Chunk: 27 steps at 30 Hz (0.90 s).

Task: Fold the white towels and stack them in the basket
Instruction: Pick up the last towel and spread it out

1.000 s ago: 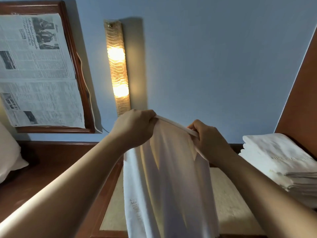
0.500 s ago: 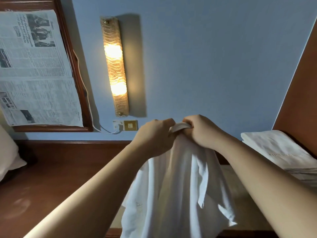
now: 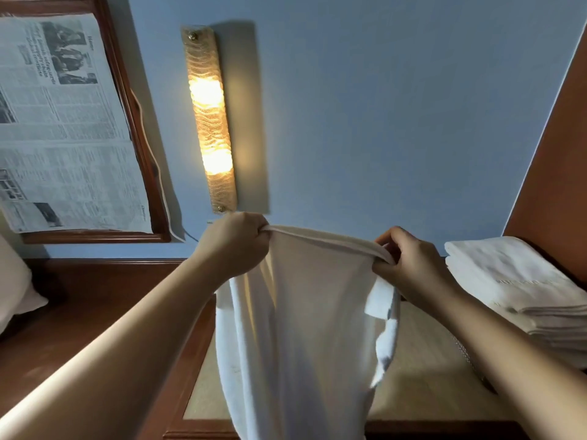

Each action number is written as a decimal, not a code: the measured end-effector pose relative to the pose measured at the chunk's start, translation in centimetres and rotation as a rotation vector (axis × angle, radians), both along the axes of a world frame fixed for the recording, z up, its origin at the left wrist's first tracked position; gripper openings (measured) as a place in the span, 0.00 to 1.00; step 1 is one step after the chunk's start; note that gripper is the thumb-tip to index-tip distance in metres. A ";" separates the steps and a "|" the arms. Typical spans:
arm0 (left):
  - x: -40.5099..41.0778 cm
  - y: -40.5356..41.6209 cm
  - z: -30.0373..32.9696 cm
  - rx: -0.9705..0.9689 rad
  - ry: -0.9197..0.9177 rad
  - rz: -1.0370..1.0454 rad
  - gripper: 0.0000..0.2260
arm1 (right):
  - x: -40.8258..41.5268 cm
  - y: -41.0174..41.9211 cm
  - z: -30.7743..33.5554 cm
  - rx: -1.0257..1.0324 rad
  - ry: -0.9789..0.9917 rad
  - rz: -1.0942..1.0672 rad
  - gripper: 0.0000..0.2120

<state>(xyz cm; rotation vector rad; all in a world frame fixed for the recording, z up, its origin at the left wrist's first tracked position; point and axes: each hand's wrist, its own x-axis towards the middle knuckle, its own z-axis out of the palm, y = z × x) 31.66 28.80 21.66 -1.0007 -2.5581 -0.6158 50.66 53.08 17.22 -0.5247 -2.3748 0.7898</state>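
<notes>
White towel held up over the table, its top hem stretched level between the left hand and right hand, each pinching one corner, the length hanging straight below both grips.

white towel hanging, top edge stretched

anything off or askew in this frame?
Yes: the framed newspaper on the wall has a sheet edge hanging out past the frame's right side. The towel held up by the left hand and right hand hangs normally.
</notes>
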 end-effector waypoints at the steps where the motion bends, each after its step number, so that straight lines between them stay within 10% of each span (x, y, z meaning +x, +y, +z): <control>1: 0.2 0.4 -0.5 0.001 -0.010 -0.003 0.09 | -0.3 -0.1 0.3 0.002 -0.020 0.045 0.03; 11: 6.5 4.3 -4.4 0.174 -0.186 -0.418 0.12 | -2.8 -2.2 1.2 -0.431 -0.173 0.246 0.11; 17: 5.9 5.5 -5.2 0.187 -0.034 -0.271 0.23 | -1.8 -2.2 1.4 -0.140 -0.158 0.277 0.07; 27: 3.7 4.7 -3.5 0.100 0.051 -0.134 0.09 | -0.9 -0.6 1.1 0.272 -0.097 -0.032 0.11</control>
